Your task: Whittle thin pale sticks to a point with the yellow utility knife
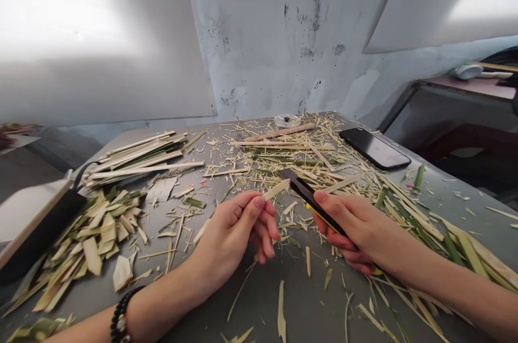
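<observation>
My left hand (243, 224), with a dark beaded bracelet at its wrist, pinches a pale bamboo strip (277, 190) between thumb and fingers. The strip points up and to the right. Wrapped round a black and yellow utility knife (304, 192), my right hand (352, 227) has its thumb along the top of the handle. The knife's dark blade lies at the free end of the strip, touching or nearly touching it. Below and behind both hands, the grey table (226, 310) is strewn with thin shavings (283, 157).
A bundle of pale strips (141, 157) lies at the back left, above a heap of short pieces (107, 230). A black phone (376, 149) is at the back right, with a clear spool (286, 121) near the back edge. Long green strips (465, 243) lie at the right.
</observation>
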`<action>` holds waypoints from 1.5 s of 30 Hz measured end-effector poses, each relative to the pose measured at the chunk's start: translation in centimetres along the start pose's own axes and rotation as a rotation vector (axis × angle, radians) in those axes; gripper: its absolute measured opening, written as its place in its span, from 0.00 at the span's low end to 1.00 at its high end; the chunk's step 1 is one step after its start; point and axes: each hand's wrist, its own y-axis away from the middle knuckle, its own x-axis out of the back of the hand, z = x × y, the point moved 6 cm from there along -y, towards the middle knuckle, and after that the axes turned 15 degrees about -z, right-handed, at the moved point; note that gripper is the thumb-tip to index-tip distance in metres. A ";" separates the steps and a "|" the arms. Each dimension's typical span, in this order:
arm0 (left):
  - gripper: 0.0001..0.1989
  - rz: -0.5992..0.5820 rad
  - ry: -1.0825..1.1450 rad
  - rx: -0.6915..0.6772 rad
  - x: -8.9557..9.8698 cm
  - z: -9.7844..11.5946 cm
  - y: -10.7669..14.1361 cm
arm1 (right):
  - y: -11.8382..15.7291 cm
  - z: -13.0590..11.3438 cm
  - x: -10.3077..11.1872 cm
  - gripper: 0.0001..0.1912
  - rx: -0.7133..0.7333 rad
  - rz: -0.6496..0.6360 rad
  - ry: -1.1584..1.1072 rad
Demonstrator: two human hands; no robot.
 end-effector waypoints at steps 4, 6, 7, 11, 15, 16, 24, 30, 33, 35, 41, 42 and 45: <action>0.15 0.010 0.004 -0.008 0.0 0.0 0.0 | -0.1 0.1 0.1 0.33 -0.026 0.004 0.023; 0.15 0.012 0.006 -0.010 0.1 0.0 0.0 | -0.1 0.0 0.1 0.33 -0.024 0.001 0.032; 0.14 0.012 0.006 -0.009 0.1 0.0 0.0 | -0.1 0.0 0.1 0.33 -0.023 0.003 0.032; 0.14 0.010 0.006 -0.006 0.0 0.1 0.1 | 0.0 0.0 0.0 0.32 -0.043 0.016 0.024; 0.14 0.018 0.000 -0.013 0.1 0.1 0.2 | -0.1 0.1 0.1 0.32 -0.074 0.012 0.016; 0.14 0.021 -0.002 -0.016 0.2 0.1 0.2 | -0.1 0.1 0.1 0.32 -0.080 0.010 0.014; 0.14 0.029 -0.023 -0.015 0.4 0.0 0.2 | -0.2 0.0 0.2 0.34 -0.085 0.000 0.029; 0.15 0.053 -0.046 -0.014 0.5 0.3 0.2 | 0.0 -0.1 0.1 0.33 -0.091 -0.011 0.038; 0.16 0.061 -0.052 -0.023 0.6 0.3 0.2 | 0.0 -0.2 0.2 0.32 -0.091 -0.011 0.059; 0.16 0.059 -0.055 -0.028 0.6 0.2 0.1 | -0.1 -0.1 0.3 0.33 -0.097 -0.020 0.066; 0.17 0.052 -0.063 -0.028 0.8 0.0 0.1 | -0.3 0.3 0.7 0.34 -0.114 -0.042 0.075; 0.17 0.049 -0.064 -0.026 0.8 0.0 0.1 | -0.3 0.3 0.7 0.34 -0.117 -0.046 0.077; 0.17 0.039 -0.066 -0.020 0.8 0.1 0.1 | -0.3 0.3 0.9 0.33 -0.120 -0.051 0.092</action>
